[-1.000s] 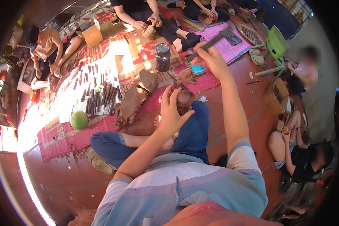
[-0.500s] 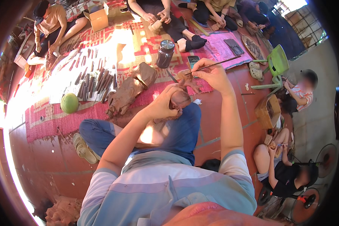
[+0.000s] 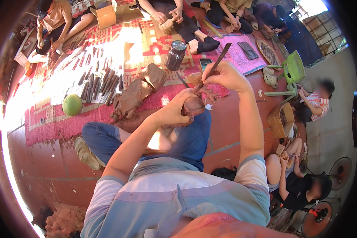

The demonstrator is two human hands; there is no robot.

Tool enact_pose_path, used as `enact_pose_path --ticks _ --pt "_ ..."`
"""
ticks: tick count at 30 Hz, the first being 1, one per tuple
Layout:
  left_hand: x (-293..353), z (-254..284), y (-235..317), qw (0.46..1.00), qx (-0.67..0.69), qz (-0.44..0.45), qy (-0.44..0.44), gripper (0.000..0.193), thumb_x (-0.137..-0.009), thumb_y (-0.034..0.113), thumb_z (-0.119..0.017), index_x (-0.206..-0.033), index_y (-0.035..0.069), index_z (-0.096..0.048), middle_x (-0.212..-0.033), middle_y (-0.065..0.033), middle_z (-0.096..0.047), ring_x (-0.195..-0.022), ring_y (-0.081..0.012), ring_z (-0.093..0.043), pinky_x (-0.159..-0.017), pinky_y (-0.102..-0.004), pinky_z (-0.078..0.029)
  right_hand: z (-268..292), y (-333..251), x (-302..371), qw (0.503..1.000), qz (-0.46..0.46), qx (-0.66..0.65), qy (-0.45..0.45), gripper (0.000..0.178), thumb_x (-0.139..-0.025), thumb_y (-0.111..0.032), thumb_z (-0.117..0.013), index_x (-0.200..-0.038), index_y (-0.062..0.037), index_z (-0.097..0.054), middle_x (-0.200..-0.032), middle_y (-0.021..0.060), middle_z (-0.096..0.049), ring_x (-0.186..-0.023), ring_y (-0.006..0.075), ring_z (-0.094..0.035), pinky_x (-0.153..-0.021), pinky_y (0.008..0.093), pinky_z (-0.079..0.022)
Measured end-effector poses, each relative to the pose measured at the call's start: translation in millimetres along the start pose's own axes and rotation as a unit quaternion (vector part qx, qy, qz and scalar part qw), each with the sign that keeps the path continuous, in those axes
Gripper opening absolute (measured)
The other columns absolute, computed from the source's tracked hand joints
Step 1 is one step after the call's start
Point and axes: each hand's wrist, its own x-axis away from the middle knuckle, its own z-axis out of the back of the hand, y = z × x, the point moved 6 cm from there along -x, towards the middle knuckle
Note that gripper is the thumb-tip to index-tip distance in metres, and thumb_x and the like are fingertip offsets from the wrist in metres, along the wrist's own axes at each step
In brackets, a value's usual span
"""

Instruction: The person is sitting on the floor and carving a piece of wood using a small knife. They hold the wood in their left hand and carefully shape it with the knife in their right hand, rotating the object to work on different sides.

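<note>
My left hand wraps round a brown clay figure above my crossed legs. Branching clay parts stick out on its far right side. Between the fingers and thumb of my right hand is a slim dark modelling tool, held steeply. Its lower end meets, or almost meets, the figure near my left fingers; I cannot tell which. Large lumps of brown clay lie on the mat to the left of the figure.
Dark sticks lie on a white sheet beside a green round fruit. A dark flask and a phone are beyond my hands. To the right are a green chair and a box. Several people sit around.
The tool has swung from a nearly level slant to a steep one, its upper end now higher. My right hand has shifted slightly right; my left still grips the figure.
</note>
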Motion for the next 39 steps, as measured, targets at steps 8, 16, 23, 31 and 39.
enact_pose_path --ticks 8,16,23,31,39 --pt "3.1 -12.3 9.0 0.999 -0.026 -0.019 -0.008 0.067 -0.062 0.001 -0.067 -0.124 0.009 -0.043 -0.127 -0.0105 -0.039 -0.118 -0.0214 -0.041 -0.094 -0.0333 -0.039 16.8 5.0 14.0 0.989 0.066 -0.041 0.125 0.006 -0.077 0.001 -0.065 -0.082 -0.0002 -0.062 -0.079 0.0055 -0.064 -0.074 0.0119 -0.063 -0.068 0.0248 -0.050" --pt "-2.0 -7.4 2.2 1.000 0.022 0.007 -0.018 0.065 -0.061 0.011 -0.071 -0.121 0.010 -0.046 -0.130 -0.0137 -0.037 -0.122 -0.0300 -0.038 -0.099 -0.0365 -0.036 14.5 0.8 22.7 0.996 0.019 -0.021 0.090 0.005 -0.076 0.001 -0.065 -0.081 -0.0009 -0.062 -0.076 0.0043 -0.064 -0.074 0.0120 -0.063 -0.069 0.0264 -0.050" --pt "-2.1 -5.7 -2.5 1.000 0.005 -0.016 -0.008 0.064 -0.062 0.010 -0.070 -0.121 0.009 -0.046 -0.129 -0.0134 -0.038 -0.121 -0.0290 -0.039 -0.098 -0.0361 -0.035 7.9 12.1 17.4 0.999 0.003 -0.028 0.047 0.006 -0.075 0.000 -0.065 -0.081 -0.0006 -0.063 -0.077 0.0045 -0.065 -0.076 0.0110 -0.062 -0.070 0.0253 -0.048" --pt "-1.4 -5.3 1.9 1.000 0.014 0.001 0.009 0.066 -0.060 0.007 -0.068 -0.122 0.008 -0.045 -0.129 -0.0142 -0.039 -0.121 -0.0296 -0.040 -0.099 -0.0362 -0.035 -0.3 32.6 31.5 0.978 0.066 -0.061 0.189 0.008 -0.076 0.003 -0.065 -0.083 0.0002 -0.063 -0.077 0.0048 -0.065 -0.077 0.0115 -0.063 -0.070 0.0264 -0.049" --pt "-1.7 -12.0 2.2 0.999 0.002 -0.040 0.007 0.066 -0.060 0.005 -0.068 -0.122 0.007 -0.044 -0.128 -0.0148 -0.039 -0.122 -0.0296 -0.039 -0.100 -0.0359 -0.034 42.5 37.1 35.3 0.926 0.154 -0.034 0.342 0.009 -0.078 0.004 -0.063 -0.085 -0.0004 -0.062 -0.080 0.0053 -0.064 -0.071 0.0112 -0.060 -0.065 0.0230 -0.047"
